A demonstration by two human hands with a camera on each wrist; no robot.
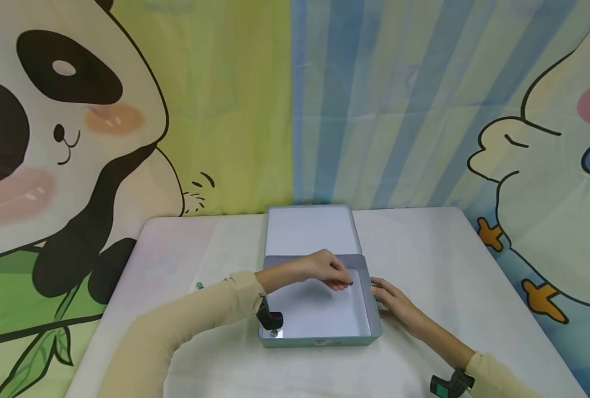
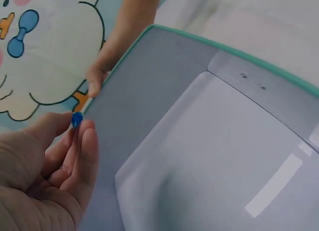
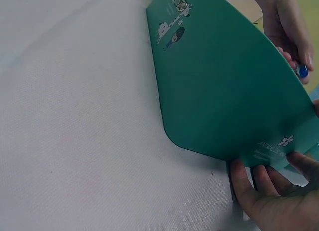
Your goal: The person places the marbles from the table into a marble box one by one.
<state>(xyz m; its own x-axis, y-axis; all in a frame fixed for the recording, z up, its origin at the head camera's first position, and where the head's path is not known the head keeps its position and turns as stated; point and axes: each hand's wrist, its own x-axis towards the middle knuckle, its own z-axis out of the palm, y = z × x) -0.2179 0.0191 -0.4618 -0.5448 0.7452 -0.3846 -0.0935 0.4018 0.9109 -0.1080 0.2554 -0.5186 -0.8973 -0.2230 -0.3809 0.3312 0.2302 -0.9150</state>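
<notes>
Over the box point(image 1: 321, 342), near its right wall, the left hand point(image 1: 331, 271) pinches a small blue piece point(image 2: 77, 119) between thumb and fingertips, clear of the box's floor. At the box's right side, the right hand point(image 1: 396, 307) lies against the outside of the wall, fingers somewhat apart and touching it; no firm wrap round the box shows.

The blue piece looks glossy and faceted; I would judge it very light, hard and rather slippery, small enough to roll away if squeezed off-centre. It is best taken by opposite sides between thumb and index tips, with a gentle pinch. The box looks like thin, stiff tin, fairly light and apt to slide if nudged; the outer walls or the rim seem the sound places to hold it, rather than the hinged lid point(image 1: 312, 229).

Counted out: one box, with one lid standing open at its far side; one blue piece in the fingers; one small green piece point(image 1: 199, 286) on the desk point(image 1: 414, 237) left of the box; one shiny speck point(image 1: 274, 333) in the box's near left corner, too small to identify; and two dark wrist devices point(image 1: 452, 383), one on each arm.
</notes>
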